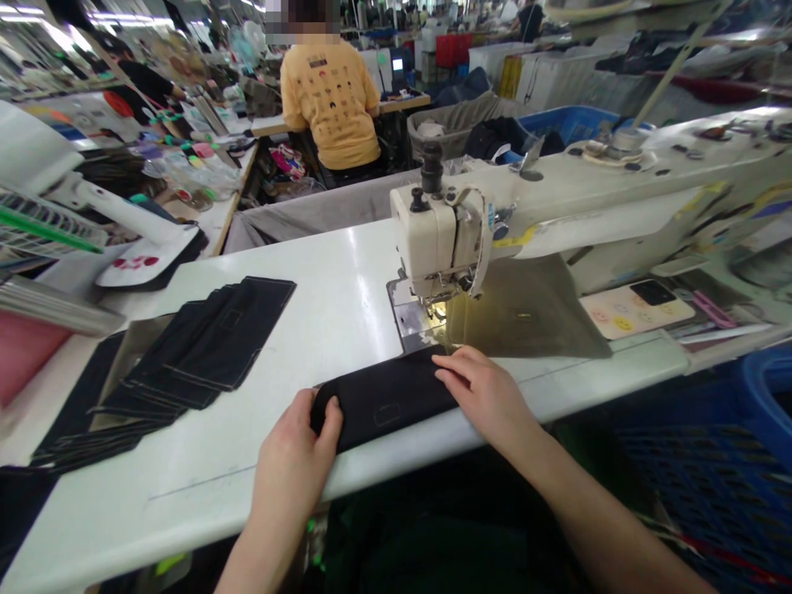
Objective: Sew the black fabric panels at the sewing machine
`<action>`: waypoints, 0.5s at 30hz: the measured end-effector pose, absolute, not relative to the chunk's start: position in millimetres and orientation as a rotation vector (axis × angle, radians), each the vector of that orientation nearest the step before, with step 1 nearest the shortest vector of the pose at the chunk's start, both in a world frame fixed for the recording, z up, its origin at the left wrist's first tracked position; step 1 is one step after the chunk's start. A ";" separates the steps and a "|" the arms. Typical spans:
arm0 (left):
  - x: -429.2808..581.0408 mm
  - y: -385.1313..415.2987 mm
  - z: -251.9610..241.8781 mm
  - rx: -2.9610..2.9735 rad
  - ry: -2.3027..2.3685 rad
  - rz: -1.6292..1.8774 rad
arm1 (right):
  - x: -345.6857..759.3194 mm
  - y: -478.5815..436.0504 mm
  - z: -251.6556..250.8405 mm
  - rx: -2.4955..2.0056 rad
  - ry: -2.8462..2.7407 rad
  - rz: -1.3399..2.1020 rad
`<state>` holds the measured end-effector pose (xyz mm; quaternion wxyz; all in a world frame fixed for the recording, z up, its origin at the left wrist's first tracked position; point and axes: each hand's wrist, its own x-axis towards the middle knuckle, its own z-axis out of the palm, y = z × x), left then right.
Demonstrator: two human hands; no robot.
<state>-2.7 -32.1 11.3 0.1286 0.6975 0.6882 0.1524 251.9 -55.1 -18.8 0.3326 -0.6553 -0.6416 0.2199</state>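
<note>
A black fabric piece [384, 400] with a small stitched rectangle lies on the white sewing table [334, 289] just in front of the sewing machine [445, 239]. My left hand [297, 454] grips its left end, thumb on top and fingers curled round the edge. My right hand [486, 392] presses down on its right end, fingers together and nearly flat, close to the needle plate [414, 322].
A fanned stack of black fabric pieces [210, 346] lies on the table to the left. A grey cloth [525, 309] lies under the machine arm. A person in a yellow shirt [331, 103] sits further back. Blue crates [730, 462] stand at the right.
</note>
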 end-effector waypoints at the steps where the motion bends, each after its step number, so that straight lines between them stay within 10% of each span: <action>1: -2.1 -32.1 11.8 2.025 2.004 0.438 | 251.7 -55.1 -18.5 -1.720 -1.676 0.570; 15: 1.7 -28.8 11.9 2.026 2.055 0.322 | 248.6 -53.8 -19.9 -1.783 -1.657 0.513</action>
